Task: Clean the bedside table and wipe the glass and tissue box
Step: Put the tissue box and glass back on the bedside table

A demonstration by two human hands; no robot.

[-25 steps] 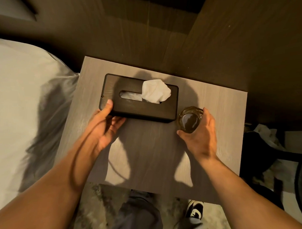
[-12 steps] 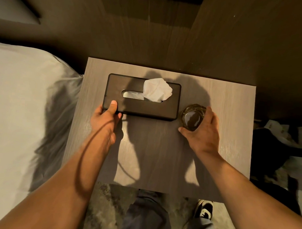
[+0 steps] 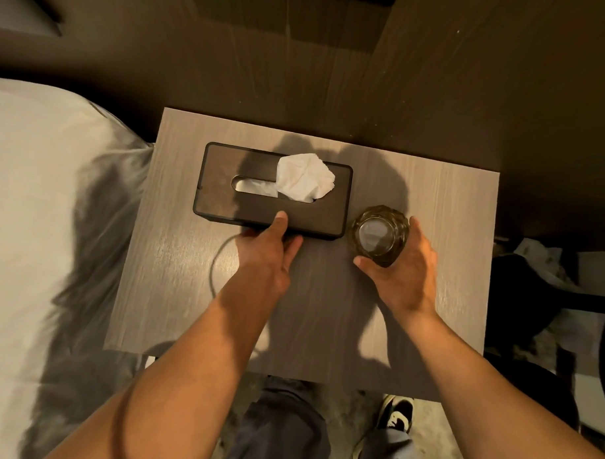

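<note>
Left hand (image 3: 264, 253) fingers hidden under tissue box (image 3: 271, 190) front edge; thumb pressed on lid. Box dark, white tissue (image 3: 304, 176) protruding, mid bedside table (image 3: 432, 206). Right hand (image 3: 401, 267) cupped round faceted glass (image 3: 378, 235), just right of box.

A bed with pale grey-white bedding (image 3: 37, 220) filled the left side, crossed by a dark shadow. Behind rose a dark brown wood-panelled wall (image 3: 299, 74). Below lay a mottled grey floor (image 3: 434, 436), where dark blue-grey trouser legs (image 3: 283, 431) and a black-and-white sneaker (image 3: 396, 413) showed. At the right edge sat a dark heap with crumpled white material (image 3: 540, 251), too dim to identify.
</note>
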